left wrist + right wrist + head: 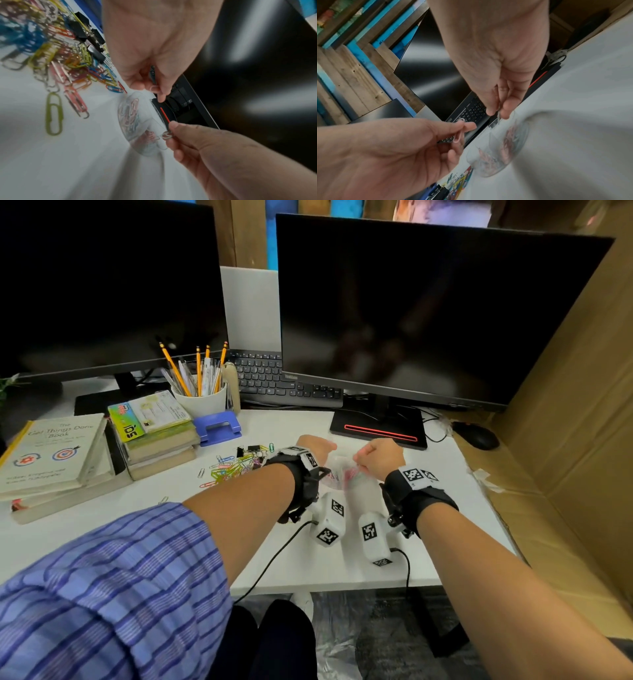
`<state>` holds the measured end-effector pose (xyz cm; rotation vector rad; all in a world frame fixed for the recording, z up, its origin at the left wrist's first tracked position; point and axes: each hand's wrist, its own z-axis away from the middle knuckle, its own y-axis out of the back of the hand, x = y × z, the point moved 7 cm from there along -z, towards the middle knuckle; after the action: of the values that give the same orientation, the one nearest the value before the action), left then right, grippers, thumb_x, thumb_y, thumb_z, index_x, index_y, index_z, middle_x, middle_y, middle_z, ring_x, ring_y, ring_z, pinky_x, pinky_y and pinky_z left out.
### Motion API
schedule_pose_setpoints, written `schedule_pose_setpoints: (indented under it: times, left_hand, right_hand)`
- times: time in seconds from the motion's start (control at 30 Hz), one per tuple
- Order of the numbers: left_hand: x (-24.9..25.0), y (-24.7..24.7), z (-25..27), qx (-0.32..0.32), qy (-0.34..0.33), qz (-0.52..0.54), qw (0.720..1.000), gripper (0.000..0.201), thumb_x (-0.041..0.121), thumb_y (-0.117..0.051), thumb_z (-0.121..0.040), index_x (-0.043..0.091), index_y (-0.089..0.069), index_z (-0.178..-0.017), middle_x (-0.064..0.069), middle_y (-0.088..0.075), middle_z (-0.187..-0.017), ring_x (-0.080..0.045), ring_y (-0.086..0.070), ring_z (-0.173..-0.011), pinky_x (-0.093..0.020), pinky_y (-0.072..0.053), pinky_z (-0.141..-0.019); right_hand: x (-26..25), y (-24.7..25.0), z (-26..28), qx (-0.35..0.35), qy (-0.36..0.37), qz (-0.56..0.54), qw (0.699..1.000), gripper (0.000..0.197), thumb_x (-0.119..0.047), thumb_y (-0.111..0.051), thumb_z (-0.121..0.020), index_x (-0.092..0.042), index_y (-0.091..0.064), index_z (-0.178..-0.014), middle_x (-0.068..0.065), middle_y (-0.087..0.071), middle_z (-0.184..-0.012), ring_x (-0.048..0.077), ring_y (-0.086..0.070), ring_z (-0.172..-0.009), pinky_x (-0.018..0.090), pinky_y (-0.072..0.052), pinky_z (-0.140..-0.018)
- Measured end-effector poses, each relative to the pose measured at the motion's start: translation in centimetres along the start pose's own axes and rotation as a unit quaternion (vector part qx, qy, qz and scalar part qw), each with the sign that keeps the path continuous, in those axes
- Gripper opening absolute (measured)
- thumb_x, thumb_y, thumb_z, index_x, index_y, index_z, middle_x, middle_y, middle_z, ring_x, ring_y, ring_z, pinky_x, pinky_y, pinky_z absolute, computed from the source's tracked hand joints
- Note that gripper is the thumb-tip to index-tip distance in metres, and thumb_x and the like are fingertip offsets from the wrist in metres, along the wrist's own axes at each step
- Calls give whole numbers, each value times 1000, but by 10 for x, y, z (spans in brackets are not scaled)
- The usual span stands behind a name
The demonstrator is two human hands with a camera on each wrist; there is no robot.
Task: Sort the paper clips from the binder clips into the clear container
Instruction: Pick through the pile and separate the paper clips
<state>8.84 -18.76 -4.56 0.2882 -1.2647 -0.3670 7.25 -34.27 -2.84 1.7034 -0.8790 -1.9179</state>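
Left hand (388,152): fingers pinch a pink clip (457,136) beside the container (137,125). Right hand (205,146): fingers pinch a grey clip (167,135) over its rim. Loose clips (56,56) lie on the surface (164,529).

A white desk (308,559) carries two dark monitors (428,309), backed by wooden planks (351,75) and cardboard (582,440).

"Get Things Done Book" cover (54,453)

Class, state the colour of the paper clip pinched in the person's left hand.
Pale pink: the paper clip in the left hand, clearest in the right wrist view.
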Motion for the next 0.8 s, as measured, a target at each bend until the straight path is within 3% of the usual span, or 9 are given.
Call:
schedule_pose_setpoints:
  times: [0.13, 0.23, 0.33, 0.4, 0.47, 0.6, 0.67, 0.73, 0.8]
  left_hand:
    - [6, 0, -4, 56, -18, -99, 993, 40, 11, -57, -90, 28, -35, -62, 11, -41, -69, -9, -47, -69, -9, -40, -57]
    - [10, -2, -10, 93, 9, -110, 990, 17, 13, -56, -91, 22, -51, -78, 5, -56, -95, -9, -57, -90, -10, -42, -70]
    - [13, -7, -7, 98, -1, -261, 960, 16, 19, -57, -91, 9, -57, -79, -3, -66, -116, -18, -64, -109, -23, -50, -86]
    - [7, -7, -1, 89, 24, -297, 951, 16, 21, -60, -90, 6, -59, -82, -6, -66, -119, -21, -65, -104, -25, -50, -84]
    - [6, -6, 4, 90, 35, -297, 950, 28, 27, -61, -89, 7, -53, -72, -6, -66, -120, -21, -64, -106, -25, -50, -87]
    - [3, -4, 7, 110, 29, -318, 941, 42, 18, -55, -92, 8, -34, -57, -7, -68, -106, -21, -62, -117, -25, -48, -94]
    - [3, -7, 13, 104, 17, -330, 938, 41, 15, -53, -93, 8, -35, -57, -8, -68, -105, -22, -63, -115, -25, -48, -93]
    - [4, -8, 18, 96, 0, -333, 938, 24, 15, -51, -94, 6, -56, -72, -8, -67, -118, -22, -63, -113, -25, -49, -93]
    - [-5, -4, 22, 87, 4, -351, 932, 22, 15, -52, -94, 5, -64, -110, -9, -62, -127, -23, -59, -120, -27, -46, -99]
  right_hand:
    - [-6, -2, 2, 2, 19, 47, 999, 33, -11, -64, -86, -22, -51, -57, 6, -66, -83, 21, -62, -83, 38, -56, -88]
    - [-2, -2, 3, 2, 14, 61, 998, 32, -10, -62, -86, -21, -52, -58, 5, -64, -83, 21, -61, -81, 36, -57, -85]
    - [-1, -2, 5, -8, 14, 54, 998, 17, -9, -57, -89, -12, -67, -75, 9, -69, -95, 22, -62, -85, 31, -55, -77]
    - [-2, -2, 7, -11, 17, 60, 998, 20, -11, -54, -90, -5, -72, -96, 10, -70, -107, 25, -65, -94, 33, -55, -81]
    - [-3, -6, 13, -35, 19, 71, 997, 24, -13, -55, -90, -7, -72, -105, 9, -70, -113, 24, -64, -96, 32, -54, -85]
    - [1, -17, 23, -65, 24, 93, 993, 19, -16, -64, -84, -11, -76, -97, 5, -73, -106, 20, -66, -90, 28, -56, -79]
    - [4, -19, 28, -60, 30, 88, 994, 17, -15, -64, -84, -12, -77, -95, 4, -74, -104, 17, -63, -84, 24, -52, -72]
    - [5, -23, 32, -70, 41, 72, 994, 16, -15, -65, -85, -13, -77, -96, 3, -74, -105, 14, -59, -81, 22, -47, -67]
    - [3, -24, 37, -80, 50, 53, 994, 18, -15, -67, -83, -13, -75, -98, 4, -72, -108, 14, -58, -82, 21, -46, -64]
